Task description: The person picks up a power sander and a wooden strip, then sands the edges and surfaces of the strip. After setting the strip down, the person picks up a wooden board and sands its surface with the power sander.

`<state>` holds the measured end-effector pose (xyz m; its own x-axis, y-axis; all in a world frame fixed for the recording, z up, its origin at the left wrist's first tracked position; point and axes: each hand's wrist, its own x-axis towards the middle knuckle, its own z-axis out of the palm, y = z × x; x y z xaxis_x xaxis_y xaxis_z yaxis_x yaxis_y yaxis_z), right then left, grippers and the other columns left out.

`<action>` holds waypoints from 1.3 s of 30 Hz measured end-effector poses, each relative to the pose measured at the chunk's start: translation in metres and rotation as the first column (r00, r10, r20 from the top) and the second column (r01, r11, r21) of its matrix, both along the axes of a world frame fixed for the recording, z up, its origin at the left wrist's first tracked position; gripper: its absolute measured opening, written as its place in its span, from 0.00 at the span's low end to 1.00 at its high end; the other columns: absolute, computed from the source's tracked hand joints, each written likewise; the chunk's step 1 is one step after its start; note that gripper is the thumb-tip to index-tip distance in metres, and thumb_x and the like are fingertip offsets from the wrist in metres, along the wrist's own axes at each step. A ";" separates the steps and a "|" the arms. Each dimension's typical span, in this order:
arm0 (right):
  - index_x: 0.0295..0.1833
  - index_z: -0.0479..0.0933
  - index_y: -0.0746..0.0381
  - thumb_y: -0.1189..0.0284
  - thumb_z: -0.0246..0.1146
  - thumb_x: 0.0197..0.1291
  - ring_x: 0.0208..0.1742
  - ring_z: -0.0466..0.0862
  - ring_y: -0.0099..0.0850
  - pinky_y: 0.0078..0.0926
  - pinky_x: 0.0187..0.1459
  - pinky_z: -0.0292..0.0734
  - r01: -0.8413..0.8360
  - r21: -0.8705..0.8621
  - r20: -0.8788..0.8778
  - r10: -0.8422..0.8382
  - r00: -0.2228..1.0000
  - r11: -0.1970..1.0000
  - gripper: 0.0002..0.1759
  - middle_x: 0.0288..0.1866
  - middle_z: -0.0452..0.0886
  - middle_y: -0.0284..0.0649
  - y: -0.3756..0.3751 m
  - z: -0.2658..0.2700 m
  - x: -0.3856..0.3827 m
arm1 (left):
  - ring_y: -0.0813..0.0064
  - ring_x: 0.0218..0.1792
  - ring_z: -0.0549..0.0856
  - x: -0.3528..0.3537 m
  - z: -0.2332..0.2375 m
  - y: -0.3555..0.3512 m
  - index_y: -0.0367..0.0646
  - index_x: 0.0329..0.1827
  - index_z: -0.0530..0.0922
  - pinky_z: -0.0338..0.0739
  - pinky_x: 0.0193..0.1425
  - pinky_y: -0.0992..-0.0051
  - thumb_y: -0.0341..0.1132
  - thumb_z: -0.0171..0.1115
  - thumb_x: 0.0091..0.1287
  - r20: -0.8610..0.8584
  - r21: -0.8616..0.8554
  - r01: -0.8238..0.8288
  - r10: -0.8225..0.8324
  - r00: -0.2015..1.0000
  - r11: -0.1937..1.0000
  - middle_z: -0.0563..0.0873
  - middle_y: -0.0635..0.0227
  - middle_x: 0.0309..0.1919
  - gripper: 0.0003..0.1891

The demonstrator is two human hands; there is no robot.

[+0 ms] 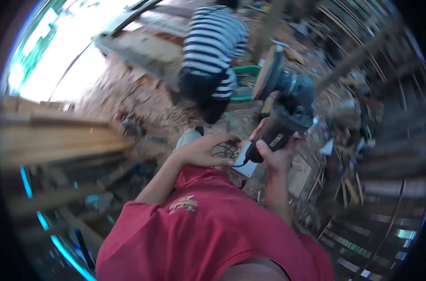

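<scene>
My right hand (279,157) is wrapped round the dark body of an angle grinder (284,122), held up at the right in front of my red shirt. A round disc (270,72) is fitted to the grinder's head, facing left and away from me. From the handle's lower end runs a black power cord (243,163). Close to that cord, my left hand (208,149) is half curled, with thumb and fingers apart and a gap between them. Below the grinder lies a pale flat board (246,161).
Ahead, a person in a striped shirt (213,44) bends over beside a green basin (245,70). Wooden planks (58,140) stand at the left. Wood scraps (351,182) litter the right side, and shavings (142,100) cover the ground.
</scene>
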<state>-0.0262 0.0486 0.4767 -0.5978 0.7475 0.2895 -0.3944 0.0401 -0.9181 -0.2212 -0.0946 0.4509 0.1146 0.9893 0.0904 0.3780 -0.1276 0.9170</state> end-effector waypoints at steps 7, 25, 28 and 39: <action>0.70 0.67 0.64 0.81 0.76 0.59 0.47 0.88 0.30 0.31 0.49 0.86 -0.449 0.025 -0.032 0.449 0.893 0.893 0.36 0.52 0.82 0.40 -0.022 0.029 -0.092 | 0.55 0.56 0.89 0.011 0.023 -0.047 0.36 0.68 0.75 0.82 0.62 0.61 0.43 0.79 0.68 0.059 -0.046 -0.396 0.399 0.915 0.917 0.89 0.51 0.53 0.32; 0.65 0.73 0.68 0.81 0.74 0.57 0.45 0.89 0.36 0.35 0.49 0.86 -0.672 0.077 0.211 0.647 0.733 0.737 0.30 0.50 0.83 0.43 -0.117 0.011 -0.373 | 0.56 0.53 0.89 -0.170 -0.045 -0.143 0.37 0.66 0.73 0.81 0.60 0.60 0.34 0.73 0.70 0.252 -0.054 -0.817 0.799 0.545 0.574 0.89 0.52 0.49 0.26; 0.66 0.73 0.67 0.78 0.75 0.58 0.46 0.89 0.37 0.38 0.50 0.87 -0.711 -0.027 0.142 0.707 0.693 0.703 0.31 0.52 0.82 0.44 -0.135 0.008 -0.435 | 0.48 0.44 0.90 -0.229 -0.046 -0.156 0.40 0.64 0.73 0.82 0.49 0.55 0.39 0.71 0.72 0.287 0.066 -0.823 0.779 0.557 0.564 0.88 0.50 0.40 0.23; 0.68 0.70 0.64 0.71 0.68 0.70 0.38 0.89 0.40 0.40 0.41 0.89 -0.726 -0.246 0.043 0.755 0.654 0.642 0.25 0.45 0.82 0.46 -0.183 0.018 -0.586 | 0.55 0.45 0.89 -0.372 -0.015 -0.222 0.36 0.66 0.75 0.81 0.53 0.58 0.34 0.67 0.73 0.153 -0.172 -0.776 0.794 0.588 0.607 0.87 0.47 0.45 0.22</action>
